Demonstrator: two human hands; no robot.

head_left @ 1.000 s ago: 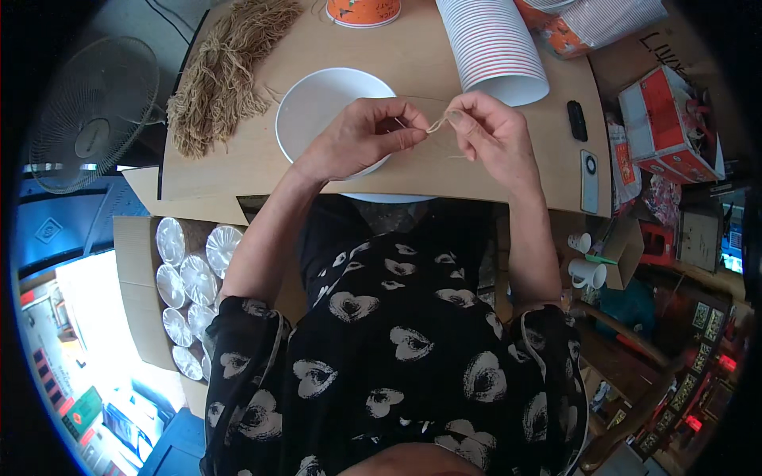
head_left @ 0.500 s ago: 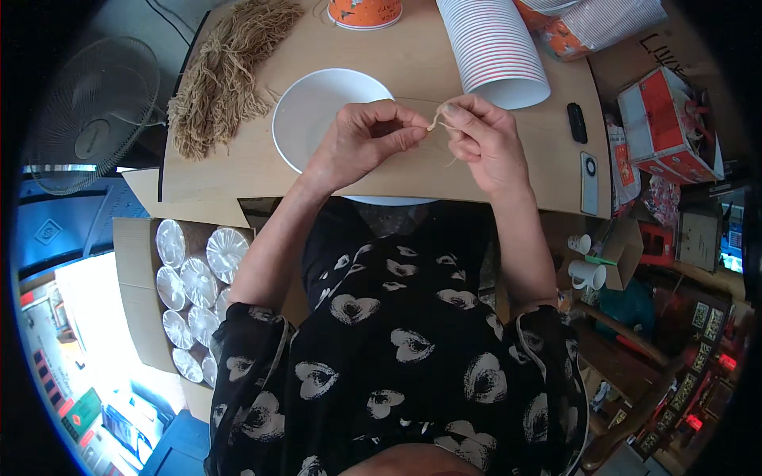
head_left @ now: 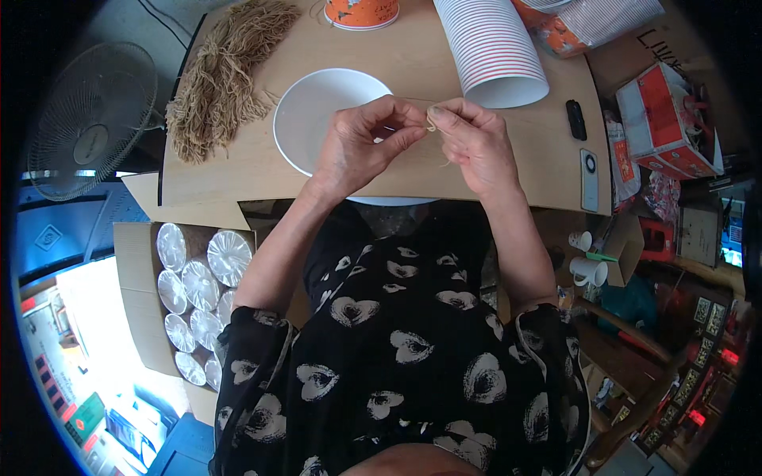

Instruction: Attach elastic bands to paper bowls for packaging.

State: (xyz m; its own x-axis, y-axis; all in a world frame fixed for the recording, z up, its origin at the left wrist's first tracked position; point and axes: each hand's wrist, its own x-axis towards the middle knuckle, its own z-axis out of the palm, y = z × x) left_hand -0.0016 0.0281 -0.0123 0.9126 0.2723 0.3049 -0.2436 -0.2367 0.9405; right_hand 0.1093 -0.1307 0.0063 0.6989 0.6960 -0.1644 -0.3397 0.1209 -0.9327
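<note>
Above the table's near half, my two hands meet at a thin tan string (head_left: pixel 431 124). My left hand (head_left: pixel 367 141) is closed in a pinch on it, thumb against forefinger. Just to the right, my right hand (head_left: pixel 475 143) also pinches the string, its other fingers curled; a short tail hangs below. Partly behind my left hand lies a white round bowl or tub (head_left: pixel 305 119), its inside facing up. A bundle of tan strings (head_left: pixel 218 95) is heaped at the table's left side.
A long stack of paper cups (head_left: pixel 496 51) lies at the back right, near an orange tub (head_left: pixel 361 12). A black object (head_left: pixel 575 120) and a phone (head_left: pixel 589 181) rest by the right edge. Left below stands a carton (head_left: pixel 143 293) of wrapped cups; a fan (head_left: pixel 91 131) stands beyond.
My right hand has shifted slightly left, closer to my left hand. The loop of string between the fingers has become smaller.
</note>
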